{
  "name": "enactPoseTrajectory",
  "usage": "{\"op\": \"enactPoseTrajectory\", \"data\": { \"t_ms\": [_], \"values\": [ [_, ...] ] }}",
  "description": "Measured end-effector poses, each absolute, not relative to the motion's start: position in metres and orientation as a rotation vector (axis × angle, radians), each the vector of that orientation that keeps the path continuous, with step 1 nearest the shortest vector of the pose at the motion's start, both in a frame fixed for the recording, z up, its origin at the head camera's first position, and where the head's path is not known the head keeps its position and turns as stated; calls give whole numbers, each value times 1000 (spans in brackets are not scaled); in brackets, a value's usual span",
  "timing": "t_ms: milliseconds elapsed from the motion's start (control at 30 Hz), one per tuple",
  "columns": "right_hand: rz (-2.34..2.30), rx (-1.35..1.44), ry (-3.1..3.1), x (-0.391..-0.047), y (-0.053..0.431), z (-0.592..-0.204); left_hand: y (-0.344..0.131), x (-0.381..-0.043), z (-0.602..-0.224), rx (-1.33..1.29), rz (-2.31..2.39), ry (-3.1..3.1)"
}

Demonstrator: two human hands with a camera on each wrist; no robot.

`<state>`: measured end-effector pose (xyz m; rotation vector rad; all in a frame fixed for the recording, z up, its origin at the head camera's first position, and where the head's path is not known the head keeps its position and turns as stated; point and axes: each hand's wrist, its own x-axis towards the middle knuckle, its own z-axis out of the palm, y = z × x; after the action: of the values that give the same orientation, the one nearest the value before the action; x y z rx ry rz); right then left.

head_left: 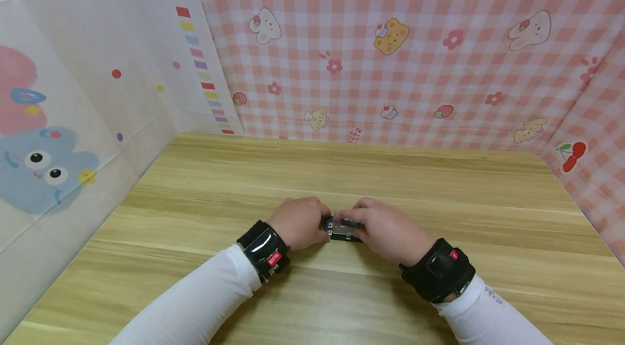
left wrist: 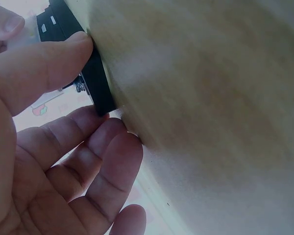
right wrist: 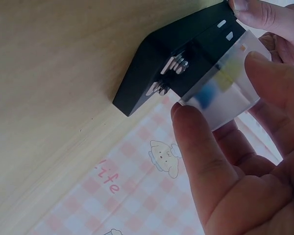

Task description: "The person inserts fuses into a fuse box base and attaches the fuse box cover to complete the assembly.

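A small black case (head_left: 340, 237) with coil springs (right wrist: 179, 65) at one end stands on the table, held between both hands. My left hand (head_left: 299, 223) grips one end, its thumb on the side and its fingertips at the lower edge. From the other side, my right hand (head_left: 390, 231) pinches a clear, see-through piece (right wrist: 223, 93) between thumb and fingers. That piece lies against the case's face; whether it is attached, I cannot tell. In the left wrist view the case (left wrist: 100, 83) is partly covered by my thumb.
The wood-grain table (head_left: 342, 291) spreads out around both hands. A pink checked cloth (head_left: 351, 84) hangs behind it, and a white patterned cloth (head_left: 97, 117) hangs at the left. Both wrists wear black straps (head_left: 266, 250).
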<state>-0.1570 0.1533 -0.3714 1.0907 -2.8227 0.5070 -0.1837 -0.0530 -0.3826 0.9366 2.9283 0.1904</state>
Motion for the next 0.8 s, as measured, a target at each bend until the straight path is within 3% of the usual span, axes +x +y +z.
{"op": "enactPoseTrajectory", "data": {
  "t_ms": [800],
  "values": [
    [511, 1122, -2809, -158, 156, -375, -53, -182, -381, 916, 183, 2919]
  ]
}}
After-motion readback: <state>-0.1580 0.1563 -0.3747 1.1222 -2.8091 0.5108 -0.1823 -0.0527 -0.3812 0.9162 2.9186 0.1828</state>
